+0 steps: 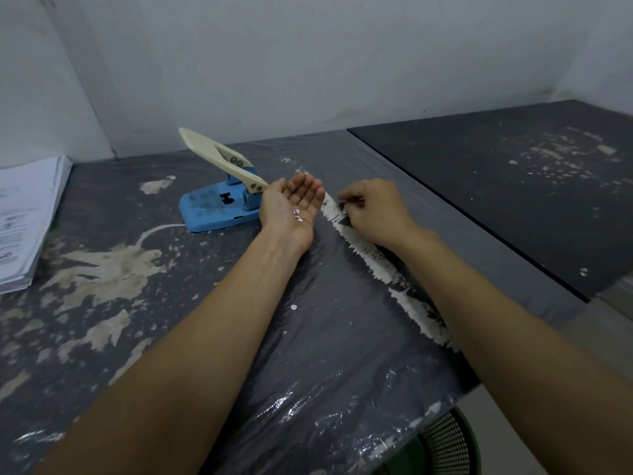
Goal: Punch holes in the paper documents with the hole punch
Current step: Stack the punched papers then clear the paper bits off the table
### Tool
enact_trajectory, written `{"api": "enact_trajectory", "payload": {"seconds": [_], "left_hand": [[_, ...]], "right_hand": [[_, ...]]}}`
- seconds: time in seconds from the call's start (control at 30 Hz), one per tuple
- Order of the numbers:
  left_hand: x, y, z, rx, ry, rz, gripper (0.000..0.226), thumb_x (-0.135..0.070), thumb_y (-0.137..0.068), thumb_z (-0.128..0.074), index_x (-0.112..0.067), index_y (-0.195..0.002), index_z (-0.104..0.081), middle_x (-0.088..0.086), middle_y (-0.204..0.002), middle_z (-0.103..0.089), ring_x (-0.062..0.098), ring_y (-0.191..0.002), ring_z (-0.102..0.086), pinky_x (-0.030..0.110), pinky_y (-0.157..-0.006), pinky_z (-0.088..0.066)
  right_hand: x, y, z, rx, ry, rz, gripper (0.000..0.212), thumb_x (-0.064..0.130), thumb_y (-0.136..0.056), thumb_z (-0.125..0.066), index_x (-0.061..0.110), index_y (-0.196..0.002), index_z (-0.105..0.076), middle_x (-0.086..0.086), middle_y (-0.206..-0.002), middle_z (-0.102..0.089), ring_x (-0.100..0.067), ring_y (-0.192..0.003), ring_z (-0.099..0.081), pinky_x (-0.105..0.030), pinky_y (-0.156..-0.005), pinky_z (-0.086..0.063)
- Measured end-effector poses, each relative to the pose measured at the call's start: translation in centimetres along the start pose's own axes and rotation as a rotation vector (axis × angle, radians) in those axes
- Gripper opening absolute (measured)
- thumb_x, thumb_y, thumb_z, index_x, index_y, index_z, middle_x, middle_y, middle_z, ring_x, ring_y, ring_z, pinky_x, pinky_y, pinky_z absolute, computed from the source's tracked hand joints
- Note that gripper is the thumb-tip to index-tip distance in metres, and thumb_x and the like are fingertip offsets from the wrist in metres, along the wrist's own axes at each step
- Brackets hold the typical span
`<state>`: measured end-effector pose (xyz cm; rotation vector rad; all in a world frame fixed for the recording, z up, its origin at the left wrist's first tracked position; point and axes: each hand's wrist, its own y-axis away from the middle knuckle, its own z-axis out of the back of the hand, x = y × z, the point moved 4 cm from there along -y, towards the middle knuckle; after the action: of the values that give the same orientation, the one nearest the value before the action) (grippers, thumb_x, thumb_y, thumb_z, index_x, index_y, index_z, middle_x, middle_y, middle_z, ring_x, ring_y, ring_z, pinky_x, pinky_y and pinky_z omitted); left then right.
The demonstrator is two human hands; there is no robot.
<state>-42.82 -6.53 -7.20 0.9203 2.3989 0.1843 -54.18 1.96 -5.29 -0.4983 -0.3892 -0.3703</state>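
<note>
left hand [294,200] palm-up, hole punch [222,192] lever pointing up-left

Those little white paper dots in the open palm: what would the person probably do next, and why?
Probably drop the pinched bit into the left hand, which lies palm up holding paper dots. The right hand pinches at the table surface; what it holds is too small to tell. One more stray dot lies nearer, so picking that up likely follows.

The blue hole punch [219,204] is sitting mid-table with its cream lever sticking up toward the far left, and the stack of printed papers [25,217] is lying flat at the far-left edge.
</note>
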Motion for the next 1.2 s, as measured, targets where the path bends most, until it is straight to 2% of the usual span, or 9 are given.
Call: {"api": "enact_trajectory", "payload": {"seconds": [0.13, 0.23, 0.37, 0.5, 0.63, 0.8, 0.93, 1.03, 1.2], "left_hand": [[0.0, 0.0, 0.1, -0.002, 0.002, -0.005, 0.038, -0.020, -0.104, -0.038, -0.001, -0.080, -0.062, 0.012, -0.075, -0.065, 0.022, -0.069, -0.065, 0.031, -0.064, -0.057], [0.0, -0.1, 0.1, 0.001, 0.001, -0.010, 0.038, -0.020, -0.104, -0.038, -0.002, -0.081, -0.062, 0.012, -0.076, -0.065, 0.022, -0.069, -0.065, 0.031, -0.063, -0.057], [0.1, -0.1, 0.1, 0.003, 0.000, -0.007, 0.038, -0.020, -0.104, -0.038, -0.002, -0.081, -0.062, 0.012, -0.076, -0.064, 0.022, -0.069, -0.065, 0.031, -0.062, -0.057], [0.0, 0.0, 0.1, 0.001, 0.013, 0.000, 0.038, -0.020, -0.104, -0.038, -0.002, -0.081, -0.063, 0.012, -0.075, -0.065, 0.022, -0.067, -0.065, 0.031, -0.060, -0.057], [-0.1, 0.3, 0.3, -0.002, 0.029, 0.014, 0.038, -0.019, -0.104, -0.039, -0.001, -0.081, -0.063, 0.012, -0.073, -0.066, 0.022, -0.066, -0.066, 0.031, -0.059, -0.057], [-0.1, 0.7, 0.2, -0.005, 0.036, 0.025, 0.039, -0.019, -0.104, -0.038, 0.000, -0.081, -0.063, 0.013, -0.074, -0.065, 0.023, -0.067, -0.066, 0.032, -0.062, -0.058], [0.0, 0.8, 0.0, 0.000, 0.033, 0.018, 0.039, -0.018, -0.104, -0.037, 0.001, -0.081, -0.063, 0.015, -0.076, -0.066, 0.024, -0.069, -0.067, 0.033, -0.066, -0.059], [0.1, 0.7, 0.0, 0.004, 0.038, 0.009, 0.039, -0.018, -0.104, -0.037, 0.002, -0.083, -0.063, 0.017, -0.079, -0.068, 0.025, -0.071, -0.069, 0.032, -0.063, -0.060], [0.2, 0.4, 0.2, -0.012, 0.045, 0.030, 0.040, -0.021, -0.105, -0.036, -0.001, -0.082, -0.061, 0.010, -0.061, -0.066, 0.016, -0.054, -0.062, 0.024, -0.050, -0.053]], "right_hand": [[1.1, -0.4, -0.9, 0.139, 0.217, 0.081, 0.030, -0.007, -0.082, -0.063, 0.009, -0.100, -0.079, -0.010, -0.096, -0.076, -0.025, -0.091, -0.068, -0.033, -0.082, -0.056], [1.9, -0.1, -0.9, 0.131, 0.321, 0.081, 0.029, -0.014, -0.074, -0.059, 0.004, -0.087, -0.078, -0.015, -0.082, -0.073, -0.029, -0.078, -0.067, -0.038, -0.071, -0.057], [3.4, 1.4, -0.8, 0.155, 0.479, 0.085, 0.022, -0.013, -0.077, -0.051, 0.005, -0.068, -0.058, -0.009, -0.062, -0.049, -0.027, -0.067, -0.049, -0.032, -0.059, -0.037], [4.3, 2.5, -0.2, 0.151, 0.499, 0.128, 0.041, -0.012, -0.081, -0.051, 0.014, -0.056, -0.031, -0.002, -0.057, -0.029, -0.027, -0.065, -0.043, -0.033, -0.059, -0.033], [4.0, 3.2, 0.0, 0.153, 0.492, 0.086, 0.019, -0.011, -0.082, -0.054, 0.005, -0.073, -0.054, -0.007, -0.073, -0.049, -0.027, -0.072, -0.050, -0.034, -0.061, -0.037], [2.5, 2.9, 0.5, 0.080, 0.320, -0.083, 0.021, -0.016, -0.077, -0.057, 0.000, -0.083, -0.070, -0.012, -0.084, -0.068, -0.028, -0.080, -0.064, -0.034, -0.063, -0.051], [3.1, 2.5, 1.6, -0.056, -0.201, -0.246, 0.018, -0.003, -0.079, -0.075, 0.015, -0.075, -0.075, 0.002, -0.075, -0.073, -0.010, -0.071, -0.069, -0.025, -0.071, -0.059], [4.8, 1.8, 1.9, -0.090, -0.437, -0.234, 0.014, -0.003, -0.074, -0.079, 0.011, -0.074, -0.076, 0.001, -0.072, -0.074, -0.012, -0.071, -0.072, -0.030, -0.072, -0.062], [7.0, 0.5, 1.6, -0.151, -0.402, -0.139, 0.022, -0.009, -0.069, -0.076, 0.013, -0.070, -0.076, 0.011, -0.065, -0.070, 0.002, -0.061, -0.067, -0.017, -0.063, -0.057]]}}
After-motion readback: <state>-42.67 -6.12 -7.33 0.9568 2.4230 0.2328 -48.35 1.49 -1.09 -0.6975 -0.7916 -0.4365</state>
